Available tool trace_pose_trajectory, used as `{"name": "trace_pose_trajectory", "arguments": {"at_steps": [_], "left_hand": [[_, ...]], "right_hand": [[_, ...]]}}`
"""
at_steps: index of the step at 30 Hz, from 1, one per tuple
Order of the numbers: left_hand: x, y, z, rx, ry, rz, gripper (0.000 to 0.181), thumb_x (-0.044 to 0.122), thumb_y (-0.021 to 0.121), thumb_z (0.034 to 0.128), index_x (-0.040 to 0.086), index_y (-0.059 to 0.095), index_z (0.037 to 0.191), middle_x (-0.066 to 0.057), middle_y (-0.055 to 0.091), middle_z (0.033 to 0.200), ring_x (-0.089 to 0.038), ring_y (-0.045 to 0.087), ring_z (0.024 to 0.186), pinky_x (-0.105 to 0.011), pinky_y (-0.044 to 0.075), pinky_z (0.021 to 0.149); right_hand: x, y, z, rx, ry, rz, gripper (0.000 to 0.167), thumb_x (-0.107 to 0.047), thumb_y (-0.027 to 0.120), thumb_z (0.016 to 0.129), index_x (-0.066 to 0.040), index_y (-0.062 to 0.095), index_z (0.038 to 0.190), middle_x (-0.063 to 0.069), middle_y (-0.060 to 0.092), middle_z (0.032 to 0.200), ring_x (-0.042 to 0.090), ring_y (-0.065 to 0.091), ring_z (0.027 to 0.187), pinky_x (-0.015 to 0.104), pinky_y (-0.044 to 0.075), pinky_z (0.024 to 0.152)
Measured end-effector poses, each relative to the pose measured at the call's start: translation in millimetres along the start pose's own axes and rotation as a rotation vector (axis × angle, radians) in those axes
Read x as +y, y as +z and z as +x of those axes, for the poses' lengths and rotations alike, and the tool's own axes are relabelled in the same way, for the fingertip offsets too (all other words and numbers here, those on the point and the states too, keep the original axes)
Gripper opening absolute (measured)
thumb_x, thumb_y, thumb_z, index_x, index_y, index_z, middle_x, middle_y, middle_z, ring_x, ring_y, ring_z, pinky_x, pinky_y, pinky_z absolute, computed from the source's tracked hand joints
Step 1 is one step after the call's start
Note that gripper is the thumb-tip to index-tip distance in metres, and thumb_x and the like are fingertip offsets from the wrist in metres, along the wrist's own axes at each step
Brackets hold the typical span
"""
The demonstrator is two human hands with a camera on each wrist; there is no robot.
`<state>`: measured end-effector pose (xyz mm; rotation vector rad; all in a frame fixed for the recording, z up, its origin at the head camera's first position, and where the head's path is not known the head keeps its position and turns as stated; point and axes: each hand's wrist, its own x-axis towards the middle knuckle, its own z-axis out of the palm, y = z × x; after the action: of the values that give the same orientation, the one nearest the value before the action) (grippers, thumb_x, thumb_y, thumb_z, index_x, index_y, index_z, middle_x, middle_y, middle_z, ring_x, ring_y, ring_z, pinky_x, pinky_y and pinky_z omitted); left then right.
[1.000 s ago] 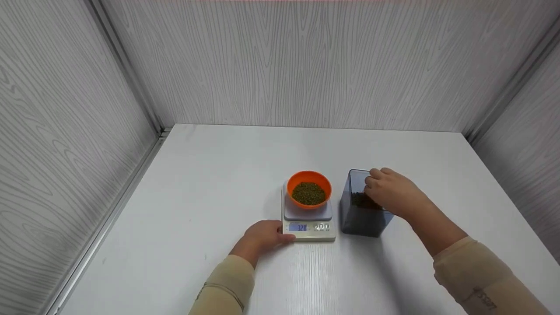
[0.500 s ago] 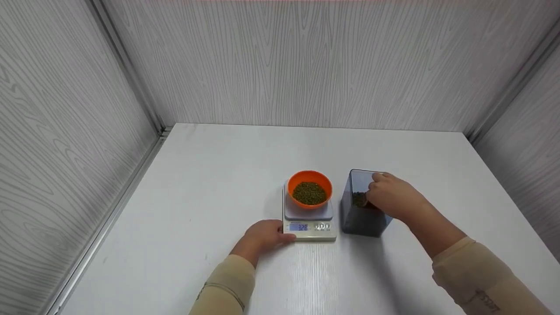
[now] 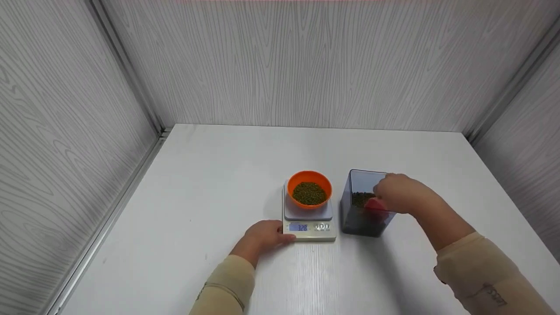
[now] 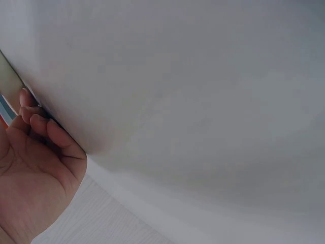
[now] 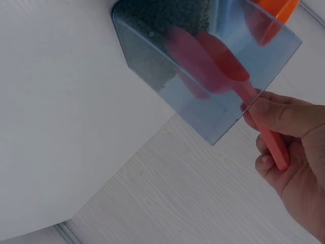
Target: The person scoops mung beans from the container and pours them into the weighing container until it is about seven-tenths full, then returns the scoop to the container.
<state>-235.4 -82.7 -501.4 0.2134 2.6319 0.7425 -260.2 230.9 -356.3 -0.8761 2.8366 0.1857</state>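
My right hand [image 3: 402,194] grips the handle of a red scoop [image 5: 274,145], whose bowl is inside a clear bluish container [image 3: 363,222]. Small dark green beans [image 5: 167,20] lie in that container, and the scoop's tip reaches them. To its left stands a white kitchen scale [image 3: 310,237] bearing an orange bowl [image 3: 292,181] with green beans [image 3: 309,194] in it. The scale's lit display seems to read 328; a decimal point is hard to make out. My left hand [image 3: 264,235] holds the scale's front left corner, with the thumb on the near edge; in the left wrist view its fingers are curled.
A white table [image 3: 210,183] lies under everything. Grey wood-grain panels [image 3: 280,65] rise behind it and at both sides. The container stands close beside the scale, with a narrow gap between them.
My right hand has shifted right and slightly down at the container, and the red scoop now shows below its fingers. The left hand, scale and orange bowl stay put.
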Motion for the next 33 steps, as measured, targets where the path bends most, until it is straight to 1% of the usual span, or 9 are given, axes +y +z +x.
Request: {"name": "trace_pose_trajectory", "arguments": {"at_steps": [5, 11, 17, 23, 24, 26, 30, 32, 33], "left_hand": [[-0.5, 0.8, 0.9, 0.002, -0.003, -0.008, 0.036, 0.053, 0.062, 0.0786, 0.02, 0.063, 0.094, 0.002, 0.059, 0.089, -0.018, 0.05, 0.084, -0.041, 0.04, 0.089], [-0.4, -0.2, 2.2, -0.002, -0.01, -0.019, 0.037, 0.053, 0.062, 0.0783, 0.019, 0.063, 0.093, 0.002, 0.058, 0.089, -0.018, 0.05, 0.083, -0.04, 0.04, 0.088], [0.6, -1.0, 1.7, -0.008, -0.033, -0.03, 0.038, 0.053, 0.063, 0.0776, 0.02, 0.063, 0.095, 0.002, 0.058, 0.089, -0.019, 0.05, 0.084, -0.041, 0.04, 0.09], [0.8, -0.3, 1.1, 0.0, -0.032, -0.02, 0.037, 0.053, 0.063, 0.0776, 0.02, 0.063, 0.093, 0.002, 0.058, 0.087, -0.019, 0.05, 0.082, -0.04, 0.041, 0.087], [0.6, 0.0, 0.9, 0.003, -0.031, -0.021, 0.036, 0.053, 0.063, 0.0776, 0.02, 0.063, 0.092, 0.003, 0.058, 0.087, -0.019, 0.05, 0.082, -0.04, 0.041, 0.086], [0.4, 0.3, 0.6, 0.008, -0.026, -0.017, 0.035, 0.053, 0.063, 0.0777, 0.02, 0.062, 0.089, 0.003, 0.058, 0.085, -0.019, 0.049, 0.08, -0.039, 0.041, 0.084], [0.1, 1.2, 1.0, 0.007, -0.028, -0.012, 0.035, 0.054, 0.062, 0.0776, 0.02, 0.061, 0.089, 0.003, 0.057, 0.085, -0.018, 0.049, 0.08, -0.039, 0.041, 0.083], [-0.1, 1.4, 1.3, 0.007, -0.03, -0.017, 0.036, 0.054, 0.062, 0.0775, 0.021, 0.062, 0.09, 0.003, 0.057, 0.086, -0.019, 0.049, 0.081, -0.039, 0.041, 0.084], [-0.2, 1.6, 1.6, 0.006, -0.032, -0.019, 0.036, 0.054, 0.062, 0.0775, 0.021, 0.062, 0.091, 0.003, 0.058, 0.087, -0.019, 0.049, 0.081, -0.039, 0.041, 0.085]], "right_hand": [[7.4, 3.9, -0.4, -0.032, 0.04, 0.102, 0.012, 0.002, 0.057, 0.081, -0.005, 0.066, 0.087, 0.001, 0.055, 0.069, 0.017, 0.048, 0.065, 0.032, 0.046, 0.06], [12.6, 8.6, -0.3, -0.036, 0.043, 0.193, 0.008, 0.0, 0.056, 0.083, -0.004, 0.061, 0.087, 0.001, 0.052, 0.07, 0.017, 0.046, 0.065, 0.03, 0.044, 0.06], [13.2, 10.3, 1.2, -0.016, 0.025, 0.264, 0.006, -0.001, 0.057, 0.084, -0.004, 0.058, 0.089, 0.002, 0.051, 0.076, 0.018, 0.046, 0.071, 0.03, 0.042, 0.062], [17.6, 21.9, 3.0, 0.037, 0.0, 0.331, 0.004, -0.001, 0.058, 0.083, -0.003, 0.058, 0.087, 0.001, 0.052, 0.074, 0.017, 0.046, 0.07, 0.03, 0.041, 0.062], [18.5, 24.0, 3.4, 0.051, -0.004, 0.327, 0.004, -0.001, 0.059, 0.083, -0.004, 0.059, 0.086, 0.0, 0.053, 0.073, 0.016, 0.046, 0.068, 0.029, 0.041, 0.061], [18.8, 27.1, 4.4, 0.089, -0.012, 0.277, 0.003, -0.003, 0.063, 0.081, -0.005, 0.062, 0.082, -0.001, 0.055, 0.07, 0.015, 0.046, 0.066, 0.03, 0.041, 0.061], [15.0, 29.4, 7.3, 0.154, -0.039, 0.108, 0.006, -0.004, 0.067, 0.076, -0.009, 0.066, 0.075, -0.002, 0.056, 0.064, 0.015, 0.046, 0.063, 0.032, 0.041, 0.06], [12.4, 29.9, 9.0, 0.164, -0.061, 0.082, 0.008, -0.001, 0.066, 0.076, -0.009, 0.065, 0.073, -0.002, 0.054, 0.062, 0.015, 0.044, 0.062, 0.032, 0.04, 0.059], [11.5, 30.1, 9.8, 0.16, -0.07, 0.094, 0.01, 0.0, 0.064, 0.076, -0.008, 0.064, 0.072, -0.002, 0.053, 0.062, 0.016, 0.043, 0.061, 0.032, 0.039, 0.059]]}}
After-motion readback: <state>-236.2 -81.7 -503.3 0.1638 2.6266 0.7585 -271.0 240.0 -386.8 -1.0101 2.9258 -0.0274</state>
